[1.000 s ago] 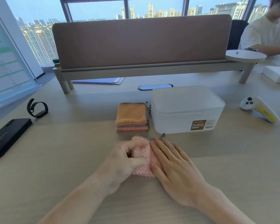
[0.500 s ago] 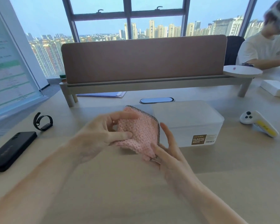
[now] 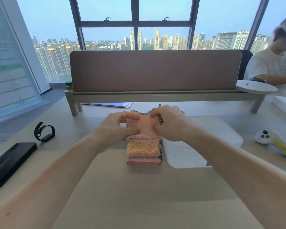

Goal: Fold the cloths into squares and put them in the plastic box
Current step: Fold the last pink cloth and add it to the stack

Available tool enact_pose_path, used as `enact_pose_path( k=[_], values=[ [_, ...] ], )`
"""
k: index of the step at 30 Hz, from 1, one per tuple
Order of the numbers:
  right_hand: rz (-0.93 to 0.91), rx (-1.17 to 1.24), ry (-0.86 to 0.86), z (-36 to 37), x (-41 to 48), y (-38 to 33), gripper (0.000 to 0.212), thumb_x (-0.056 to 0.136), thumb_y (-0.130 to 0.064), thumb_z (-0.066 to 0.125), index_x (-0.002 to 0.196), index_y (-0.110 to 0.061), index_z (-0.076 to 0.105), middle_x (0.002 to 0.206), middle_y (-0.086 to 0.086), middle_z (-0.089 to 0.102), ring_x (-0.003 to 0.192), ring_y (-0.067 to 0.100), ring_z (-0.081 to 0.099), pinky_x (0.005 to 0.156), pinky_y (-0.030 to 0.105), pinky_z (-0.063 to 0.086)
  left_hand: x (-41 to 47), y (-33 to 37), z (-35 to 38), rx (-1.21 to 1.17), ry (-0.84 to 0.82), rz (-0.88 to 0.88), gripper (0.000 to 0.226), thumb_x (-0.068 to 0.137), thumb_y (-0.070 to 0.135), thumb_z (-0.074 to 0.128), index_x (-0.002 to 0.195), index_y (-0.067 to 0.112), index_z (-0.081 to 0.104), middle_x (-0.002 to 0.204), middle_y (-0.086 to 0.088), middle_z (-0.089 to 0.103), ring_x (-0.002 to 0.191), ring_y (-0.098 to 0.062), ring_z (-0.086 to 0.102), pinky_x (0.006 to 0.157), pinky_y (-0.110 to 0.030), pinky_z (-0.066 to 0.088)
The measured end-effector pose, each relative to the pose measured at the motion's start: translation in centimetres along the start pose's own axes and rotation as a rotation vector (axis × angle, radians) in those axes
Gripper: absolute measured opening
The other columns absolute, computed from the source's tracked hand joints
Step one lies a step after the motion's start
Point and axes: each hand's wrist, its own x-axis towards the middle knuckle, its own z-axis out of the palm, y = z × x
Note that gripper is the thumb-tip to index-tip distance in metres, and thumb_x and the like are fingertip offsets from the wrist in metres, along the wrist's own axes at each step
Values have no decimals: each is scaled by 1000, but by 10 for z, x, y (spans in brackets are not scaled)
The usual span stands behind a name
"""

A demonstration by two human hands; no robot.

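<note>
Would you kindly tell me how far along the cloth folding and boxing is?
Done: a stack of folded cloths lies beside the plastic box. In hand: the left hand and right hand pinch a folded pink cloth over that stack. Left: the box looks lidded, so these cloths have yet to go in.

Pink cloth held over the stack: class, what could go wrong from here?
1. The left hand and right hand both pinch the folded pink cloth just above the stack. On release the fold may spring open or land askew.
2. The stack sits close beside the plastic box, so a nudge from the right hand could shift it.
3. The box looks lidded, with the cloths outside. It would need opening before they go in.
</note>
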Motion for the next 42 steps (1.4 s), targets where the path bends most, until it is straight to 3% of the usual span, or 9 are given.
enact_pose_path(
  k=[8, 12, 21, 24, 27, 30, 34, 37, 42],
  values=[
    [1, -281, -202, 34, 23, 6, 30, 84, 3, 57, 109, -9, 68, 103, 11, 64, 88, 30, 65, 74, 43, 60, 25, -45, 13, 230, -9, -28, 36, 81, 17, 83, 113, 29, 73, 115, 14, 71, 96, -13, 69, 94, -39, 58],
    [-18, -390, -221, 38, 19, -7, 29, 84, 12, 50, 71, -12, 42, 74, 4, 43, 59, 17, 44, 47, 29, 34, 30, -54, 15, 248, -1, -33, 38, 81, 14, 82, 117, 26, 73, 114, 9, 73, 98, -18, 72, 95, -45, 58],
    [-21, -445, -260, 37, 11, -6, 34, 86, 14, 50, 66, -10, 35, 86, 7, 39, 60, 17, 42, 46, 27, 30, 32, -63, 17, 278, 5, -30, 39, 81, 15, 83, 116, 27, 73, 116, 11, 71, 87, -17, 73, 88, -47, 60],
    [-32, -512, -262, 41, 7, -11, 25, 86, 12, 54, 82, -9, 43, 120, 15, 44, 76, 25, 54, 53, 30, 35, 28, -65, 21, 316, -2, -22, 37, 80, 20, 83, 114, 31, 73, 113, 13, 71, 88, -15, 71, 90, -42, 58],
    [-61, -556, -240, 49, 2, -12, 43, 85, 9, 64, 124, -7, 52, 160, 27, 13, 119, 34, 53, 77, 34, 49, 23, -63, 24, 440, 38, 23, 37, 79, 30, 83, 114, 35, 72, 102, 12, 68, 80, -6, 62, 86, -29, 50],
    [-32, -470, -240, 68, -7, -11, 54, 86, -1, 67, 136, -6, 46, 149, 21, 28, 128, 35, 45, 86, 35, 45, 18, -64, 28, 440, 53, 51, 40, 82, 41, 80, 120, 36, 69, 114, 9, 63, 77, 2, 59, 75, -23, 44],
    [32, -307, -276, 92, -16, -5, 40, 92, -17, 53, 129, 0, 54, 137, 23, 41, 134, 47, 33, 103, 44, 35, 7, -72, 39, 398, -30, -36, 55, 98, 43, 60, 150, 34, 45, 147, 8, 46, 135, -10, 44, 105, -24, 34],
    [88, -230, -285, 97, -20, -5, 45, 100, -17, 42, 143, -1, 47, 152, 23, 31, 146, 52, 12, 119, 55, 21, 1, -82, 48, 460, -74, -95, 58, 104, 47, 43, 159, 42, 24, 166, 7, 28, 153, -15, 24, 124, -38, 18],
    [166, -19, -274, 91, -30, -10, 52, 108, -13, 32, 156, 4, 23, 168, 19, -2, 155, 39, -5, 125, 46, 10, -3, -86, 53, 494, -104, -144, 54, 107, 47, 28, 158, 49, 11, 169, 10, 15, 158, -14, 7, 125, -45, -6]
  ],
)
